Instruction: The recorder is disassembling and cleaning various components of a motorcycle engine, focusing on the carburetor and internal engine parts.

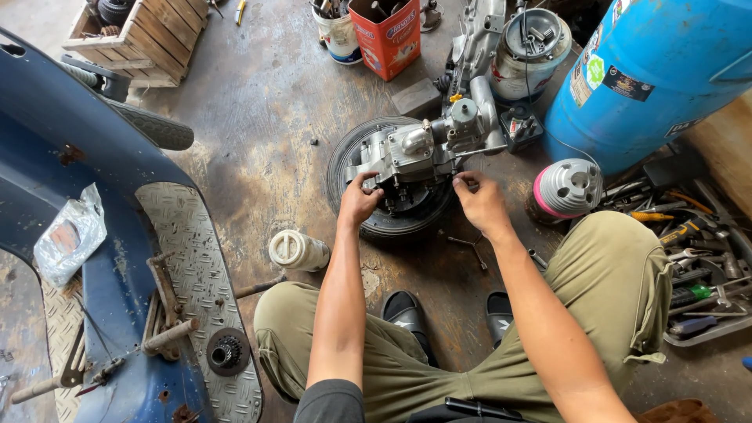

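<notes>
Fingers of left hand and right hand grip the cast-metal engine on a rubber tyre.

A grey, grimy metal engine block with a rounded silver cover rests on a small black tyre lying flat on the stained concrete floor.

Engine: on the wheel, in front of the person, between both hands.
Left hand: on the left side of the engine.
Right hand: on the right side of the engine.
Bottle: on the floor, left of the left arm.
Cylinder: right of the engine.
Tank: behind the cylinder.
Tool tray: far right, beside the right knee.
Scooter body: far left.
Crate: behind the scooter body.
</notes>
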